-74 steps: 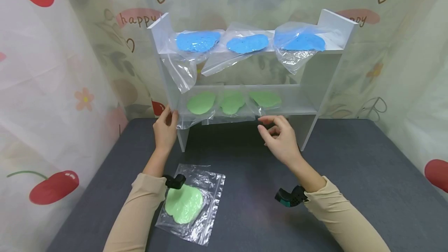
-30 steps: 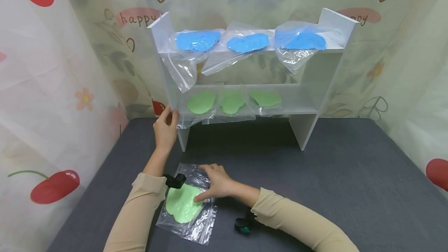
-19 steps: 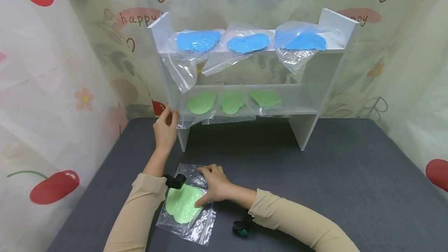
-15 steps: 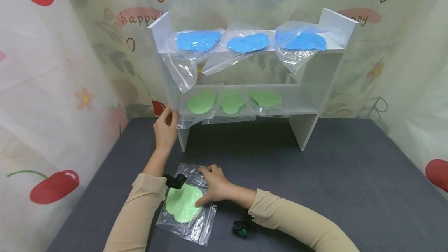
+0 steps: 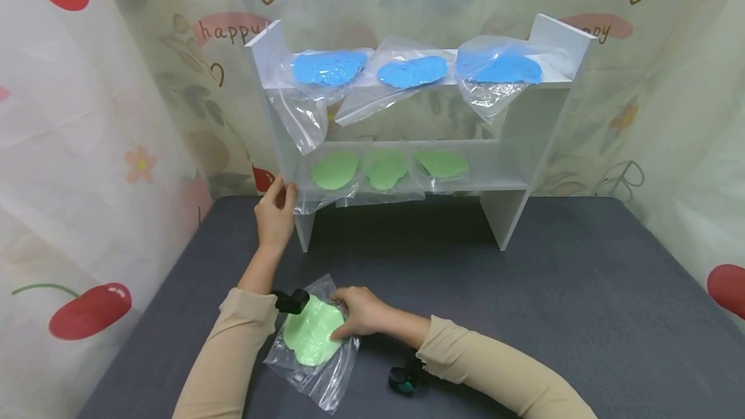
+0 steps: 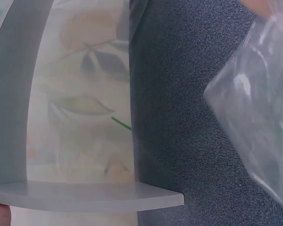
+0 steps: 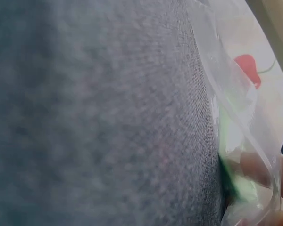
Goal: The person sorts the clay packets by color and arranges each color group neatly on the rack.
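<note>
In the head view, my right hand [image 5: 365,311] pinches the right side of a clear zip bag [image 5: 326,385]. A flat pale green piece [image 5: 313,335] with a wavy outline lies inside the bag, low over the dark table. The right wrist view shows fingers [image 7: 254,167] and the bag's crinkled film close up, partly blurred. My left hand [image 5: 273,218] grips the left side panel of a white two-tier shelf [image 5: 505,215]; only a bit of its fingers [image 6: 1,214] appears in the left wrist view. The left wrist camera covers part of the bag.
Several bagged pieces lie on the shelf: three blue pieces [image 5: 412,72] on the upper board, three green pieces [image 5: 387,170] on the lower board. Some bags hang over the front edges. A patterned curtain [image 5: 145,115] surrounds the dark table [image 5: 582,315].
My right hand moved from the lower shelf down to the zip bag on the table and took hold of it. The bag has just turned and lifted slightly. My left hand stayed put.
</note>
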{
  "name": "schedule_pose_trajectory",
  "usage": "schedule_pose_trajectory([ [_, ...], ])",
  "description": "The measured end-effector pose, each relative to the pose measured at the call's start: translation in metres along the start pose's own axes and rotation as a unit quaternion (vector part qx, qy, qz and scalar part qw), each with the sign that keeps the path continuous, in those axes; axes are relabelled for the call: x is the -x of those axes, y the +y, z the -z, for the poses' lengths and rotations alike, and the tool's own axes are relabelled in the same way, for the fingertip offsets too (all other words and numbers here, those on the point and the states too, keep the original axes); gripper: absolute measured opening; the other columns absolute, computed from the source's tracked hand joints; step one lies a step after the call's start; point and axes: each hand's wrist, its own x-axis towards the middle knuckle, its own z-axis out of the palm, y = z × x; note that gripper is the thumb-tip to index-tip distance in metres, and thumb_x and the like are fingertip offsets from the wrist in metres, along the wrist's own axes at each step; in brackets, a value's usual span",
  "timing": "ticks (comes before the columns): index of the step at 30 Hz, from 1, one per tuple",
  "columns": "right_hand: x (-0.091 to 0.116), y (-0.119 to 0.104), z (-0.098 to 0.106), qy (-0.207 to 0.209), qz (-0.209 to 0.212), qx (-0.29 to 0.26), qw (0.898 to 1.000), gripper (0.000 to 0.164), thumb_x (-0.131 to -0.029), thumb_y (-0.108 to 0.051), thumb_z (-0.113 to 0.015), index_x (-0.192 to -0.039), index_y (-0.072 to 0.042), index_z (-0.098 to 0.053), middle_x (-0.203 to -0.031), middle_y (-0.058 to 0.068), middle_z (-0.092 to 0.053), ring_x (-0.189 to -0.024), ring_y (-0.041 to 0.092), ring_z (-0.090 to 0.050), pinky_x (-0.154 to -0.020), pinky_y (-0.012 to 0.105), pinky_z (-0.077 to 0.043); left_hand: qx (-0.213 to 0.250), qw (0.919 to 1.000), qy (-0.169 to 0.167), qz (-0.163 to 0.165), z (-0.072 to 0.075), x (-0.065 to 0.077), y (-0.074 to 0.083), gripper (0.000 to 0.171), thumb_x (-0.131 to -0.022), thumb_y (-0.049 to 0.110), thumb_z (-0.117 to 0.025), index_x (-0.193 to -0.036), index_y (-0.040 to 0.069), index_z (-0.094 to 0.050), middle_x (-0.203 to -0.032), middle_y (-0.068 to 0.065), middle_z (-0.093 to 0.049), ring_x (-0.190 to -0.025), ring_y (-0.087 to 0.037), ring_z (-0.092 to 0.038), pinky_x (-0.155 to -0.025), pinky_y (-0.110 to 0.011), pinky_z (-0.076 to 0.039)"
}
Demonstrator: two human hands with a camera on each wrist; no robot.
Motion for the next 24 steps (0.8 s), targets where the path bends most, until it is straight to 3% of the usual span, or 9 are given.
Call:
schedule_pose_trajectory([
  [4,0.005,0.004,0.002,0.014,0.013,-0.022,1.000,0.050,-0.066,-0.017,-0.081,-0.111,0.000,-0.065,-0.076,0.004,-0.061,-0.066,0.005,-0.045,-0.060,0.018,-0.038,0.003,1.0000,-0.002,-0.002,0.000,0.000,0.000,0.037,-0.094,0.016,-0.054,-0.131,0.010,-0.055,-0.114,-0.017,-0.067,-0.098,-0.026,-0.067,-0.075,-0.018,-0.048],
  [7,0.009,0.009,0.006,0.025,0.024,-0.041,0.999,0.044,-0.070,-0.015,-0.078,-0.109,0.000,-0.067,-0.074,0.002,-0.062,-0.064,0.002,-0.045,-0.059,0.017,-0.038,0.003,1.0000,0.000,-0.006,0.000,0.000,-0.001,0.037,-0.094,0.016,-0.054,-0.131,0.010,-0.055,-0.114,-0.018,-0.067,-0.098,-0.028,-0.067,-0.073,-0.013,-0.046],
  [12,0.016,0.021,0.016,0.039,0.047,-0.078,0.995,0.039,-0.077,-0.015,-0.074,-0.113,-0.001,-0.065,-0.093,0.010,-0.069,-0.072,0.007,-0.058,-0.064,0.017,-0.045,0.006,1.0000,0.000,-0.006,0.000,0.000,-0.001,0.037,-0.094,0.015,-0.054,-0.131,0.009,-0.055,-0.114,-0.019,-0.067,-0.098,-0.028,-0.066,-0.071,-0.008,-0.043],
  [16,0.024,0.031,0.026,0.041,0.056,-0.124,0.990,0.038,-0.081,-0.014,-0.071,-0.116,0.000,-0.063,-0.110,0.016,-0.066,-0.088,0.021,-0.067,-0.071,0.017,-0.052,0.004,1.0000,-0.004,-0.005,0.000,0.000,-0.001,0.038,-0.095,0.016,-0.054,-0.132,0.010,-0.054,-0.115,-0.018,-0.066,-0.099,-0.028,-0.066,-0.074,-0.016,-0.047],
  [20,0.033,0.040,0.037,0.043,0.049,-0.163,0.984,0.039,-0.083,-0.013,-0.069,-0.118,0.003,-0.061,-0.115,0.021,-0.063,-0.097,0.028,-0.067,-0.076,0.021,-0.054,0.003,0.9999,-0.008,-0.006,0.000,0.000,-0.001,0.039,-0.095,0.016,-0.053,-0.133,0.010,-0.053,-0.116,-0.019,-0.066,-0.100,-0.028,-0.066,-0.076,-0.019,-0.048],
  [24,0.039,0.046,0.048,0.061,0.046,-0.202,0.976,0.043,-0.083,-0.009,-0.068,-0.122,0.006,-0.056,-0.111,0.024,-0.063,-0.089,0.025,-0.070,-0.070,0.022,-0.054,0.003,0.9999,-0.007,-0.007,0.000,0.000,-0.002,0.038,-0.095,0.016,-0.053,-0.132,0.010,-0.054,-0.114,-0.019,-0.067,-0.099,-0.029,-0.066,-0.073,-0.012,-0.045],
])
